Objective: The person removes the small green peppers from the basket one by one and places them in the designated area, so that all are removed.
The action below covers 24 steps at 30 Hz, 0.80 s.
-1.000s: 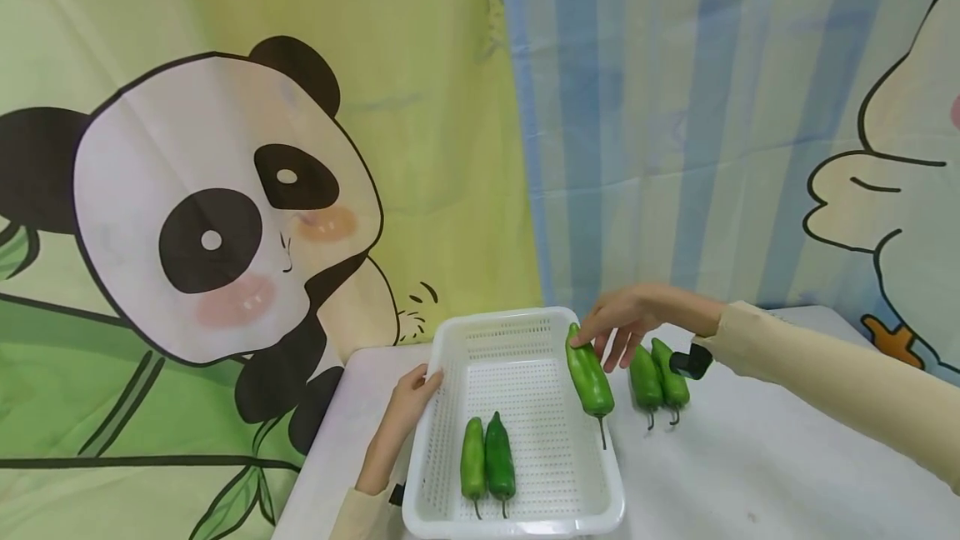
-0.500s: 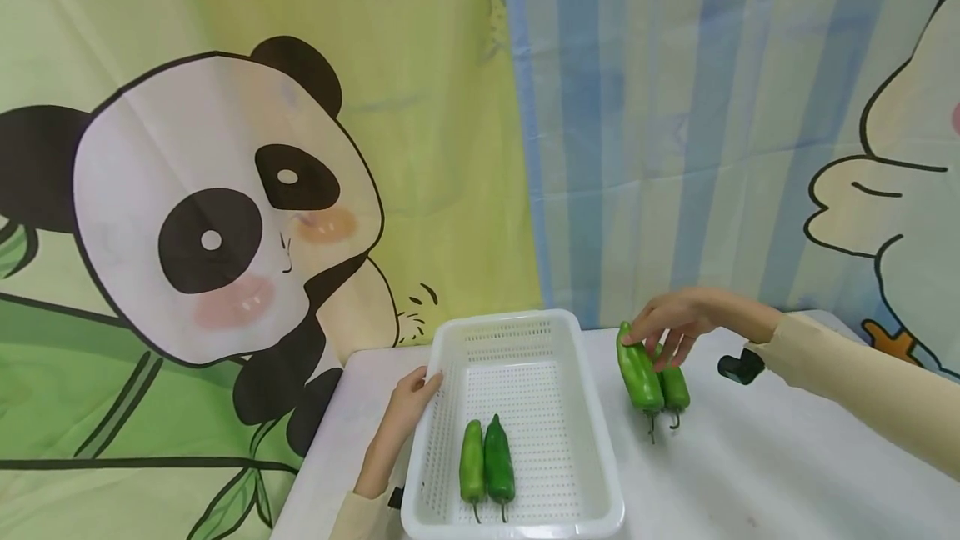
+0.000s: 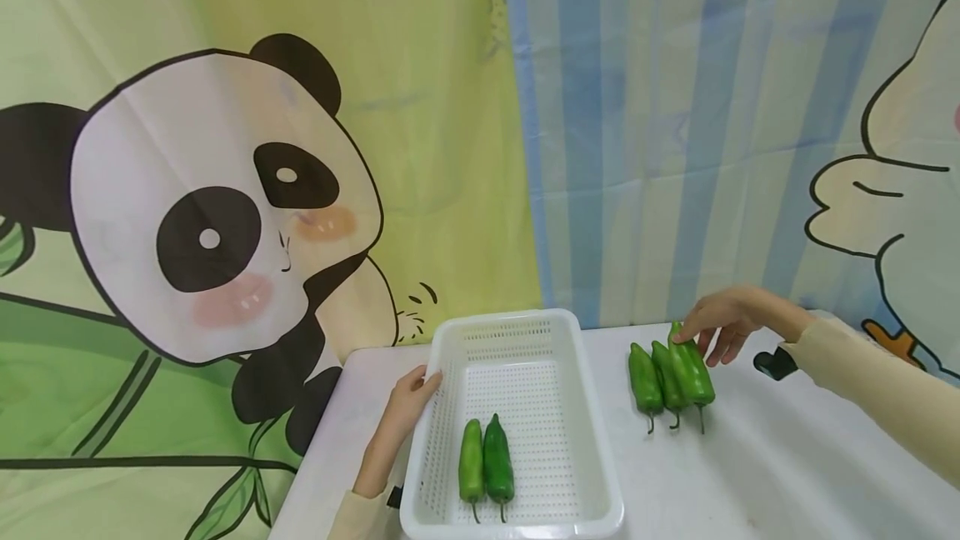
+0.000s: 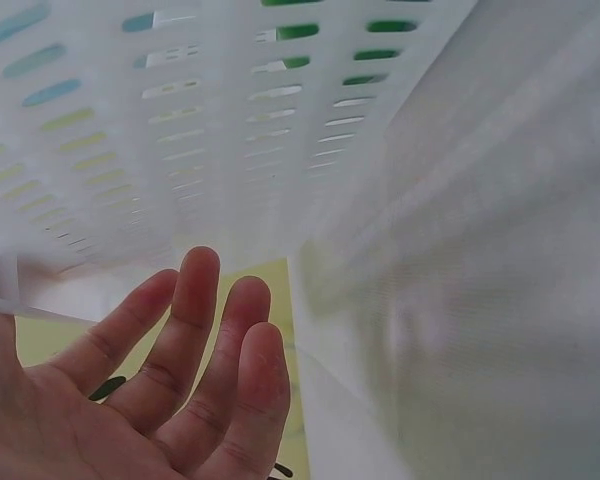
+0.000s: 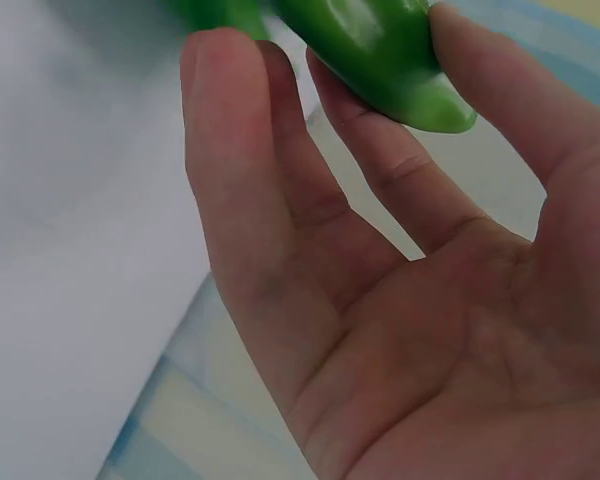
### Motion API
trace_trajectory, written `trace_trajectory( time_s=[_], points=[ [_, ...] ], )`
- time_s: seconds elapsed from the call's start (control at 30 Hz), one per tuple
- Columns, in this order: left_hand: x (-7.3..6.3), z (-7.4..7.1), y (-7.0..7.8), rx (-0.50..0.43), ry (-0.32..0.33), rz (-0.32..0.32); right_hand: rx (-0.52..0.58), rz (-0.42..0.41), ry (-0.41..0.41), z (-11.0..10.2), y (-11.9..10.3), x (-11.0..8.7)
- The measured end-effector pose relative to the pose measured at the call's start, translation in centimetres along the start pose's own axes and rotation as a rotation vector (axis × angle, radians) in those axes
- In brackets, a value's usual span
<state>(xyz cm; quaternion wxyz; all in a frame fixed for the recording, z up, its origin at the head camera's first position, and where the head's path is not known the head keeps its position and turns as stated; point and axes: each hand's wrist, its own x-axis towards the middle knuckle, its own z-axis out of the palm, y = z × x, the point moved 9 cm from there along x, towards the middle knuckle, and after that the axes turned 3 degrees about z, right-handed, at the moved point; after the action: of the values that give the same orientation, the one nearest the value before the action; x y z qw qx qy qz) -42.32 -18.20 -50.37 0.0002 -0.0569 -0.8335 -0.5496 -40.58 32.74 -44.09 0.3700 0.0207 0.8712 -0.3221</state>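
In the head view my right hand [image 3: 727,325] pinches a green pepper [image 3: 688,369] near its tip, stem end towards me. Seen from the right wrist, the thumb and a finger hold the pepper [image 5: 365,50], with the other fingers apart from it. Two more green peppers, one on the left [image 3: 645,379] and one in the middle [image 3: 670,377], lie beside it on the white table. My left hand [image 3: 408,398] holds the left rim of a white perforated basket [image 3: 600,432], its fingers [image 4: 195,300] outside the wall. Two green peppers [image 3: 472,461] lie inside, near the front.
White cloth covers the table [image 3: 660,482], which ends at a patterned curtain [image 3: 450,190] behind. A black wrist camera [image 3: 775,363] sits under the right wrist. The basket's raised wall stands between its inside and the peppers on the right.
My right hand has carried the pepper rightward, from over the basket's right rim past the two table peppers to their right side. The left hand and basket have stayed nearly still.
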Motion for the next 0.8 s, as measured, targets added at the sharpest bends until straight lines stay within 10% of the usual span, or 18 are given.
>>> trace_trajectory(
  time_s=[0.37,0.8],
  points=[
    [0.1,0.1,0.2,-0.019,-0.004,0.003,-0.055,0.110,0.074,-0.6,4.9,2.6],
    [0.0,0.1,0.0,-0.021,-0.018,0.008,-0.102,0.120,0.182,0.4,5.1,4.6]
  ],
)
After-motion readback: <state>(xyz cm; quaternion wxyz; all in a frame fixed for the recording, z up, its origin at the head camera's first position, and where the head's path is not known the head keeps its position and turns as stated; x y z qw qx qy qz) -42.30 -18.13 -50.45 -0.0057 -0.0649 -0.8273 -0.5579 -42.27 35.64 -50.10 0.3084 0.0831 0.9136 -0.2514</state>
